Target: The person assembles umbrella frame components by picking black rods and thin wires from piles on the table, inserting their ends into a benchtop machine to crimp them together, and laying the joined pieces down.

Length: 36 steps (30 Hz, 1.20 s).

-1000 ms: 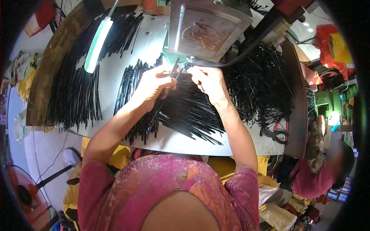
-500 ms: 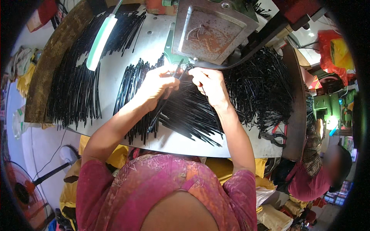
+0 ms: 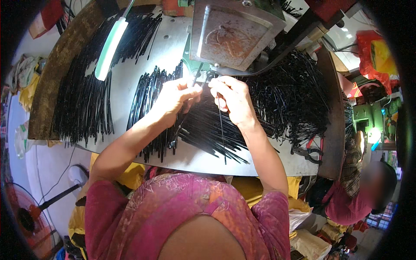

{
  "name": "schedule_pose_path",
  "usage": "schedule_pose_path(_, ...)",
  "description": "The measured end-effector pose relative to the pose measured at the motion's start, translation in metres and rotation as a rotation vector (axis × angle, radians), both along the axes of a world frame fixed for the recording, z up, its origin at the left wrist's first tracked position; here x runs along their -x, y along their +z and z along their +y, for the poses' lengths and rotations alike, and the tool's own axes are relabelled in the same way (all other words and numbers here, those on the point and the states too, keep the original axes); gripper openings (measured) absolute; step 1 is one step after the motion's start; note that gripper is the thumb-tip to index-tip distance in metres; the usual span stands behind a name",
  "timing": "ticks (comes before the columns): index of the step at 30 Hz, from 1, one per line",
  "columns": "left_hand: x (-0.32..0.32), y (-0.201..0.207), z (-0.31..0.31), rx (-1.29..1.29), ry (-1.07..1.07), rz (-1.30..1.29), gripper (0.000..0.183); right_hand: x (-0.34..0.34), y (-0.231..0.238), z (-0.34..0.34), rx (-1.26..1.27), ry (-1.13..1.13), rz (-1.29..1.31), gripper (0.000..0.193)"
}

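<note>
Black rods [image 3: 198, 76]: long and thin, held in both hands just below the machine head [image 3: 236, 37], with many more lying in dense groups on the tabletop [image 3: 190, 157].
Left hand [image 3: 174, 99]: closed, thumb and fingers gripping rod material that slants from upper right to lower left; the upper end stands out past the fingertips, and the exact count is hidden.
Right hand [image 3: 234, 99]: fingers curled and pinching a thin rod that hangs down over the middle bundle [image 3: 212, 132].
Left bundle [image 3: 86, 108]: roughly parallel rods, well apart from the hands, partly beneath the strip lamp [image 3: 111, 50].
Right pile [image 3: 294, 93]: tangled, filling the tabletop beyond the right forearm.
Pliers [image 3: 308, 152]: dark, near the tabletop's right edge, just below the right pile.
Floor fan [image 3: 28, 216]: at lower left, away from the tabletop.
Co-worker [image 3: 351, 201]: at far right, beside a green machine [image 3: 362, 113] with a bright light.
</note>
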State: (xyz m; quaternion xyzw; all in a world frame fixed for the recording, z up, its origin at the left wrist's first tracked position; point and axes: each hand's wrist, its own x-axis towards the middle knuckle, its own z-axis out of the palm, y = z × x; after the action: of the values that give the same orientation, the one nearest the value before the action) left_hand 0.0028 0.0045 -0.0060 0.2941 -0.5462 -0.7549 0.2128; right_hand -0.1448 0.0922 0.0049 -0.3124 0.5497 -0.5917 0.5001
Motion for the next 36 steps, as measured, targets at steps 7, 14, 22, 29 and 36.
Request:
schedule_pose_path(7,0.013,-0.007,0.005,-0.010,0.069,0.032,0.014,-0.006,-0.009,-0.009,0.024,-0.063,-0.047,0.014)
schedule_pose_path(14,0.011,-0.005,0.006,0.013,0.108,0.055,0.010,-0.009,-0.007,-0.008,0.039,-0.095,-0.016,0.014)
schedule_pose_path(22,0.015,-0.011,0.005,-0.025,0.121,0.085,0.008,-0.010,-0.011,-0.012,0.052,-0.083,0.000,0.015)
schedule_pose_path(29,0.021,-0.001,0.005,-0.073,0.150,-0.024,0.011,-0.012,-0.008,-0.012,0.048,-0.126,-0.033,0.017)
schedule_pose_path(36,0.016,0.003,-0.005,-0.063,0.123,-0.107,0.016,-0.005,0.000,0.006,-0.026,-0.026,0.144,0.020)
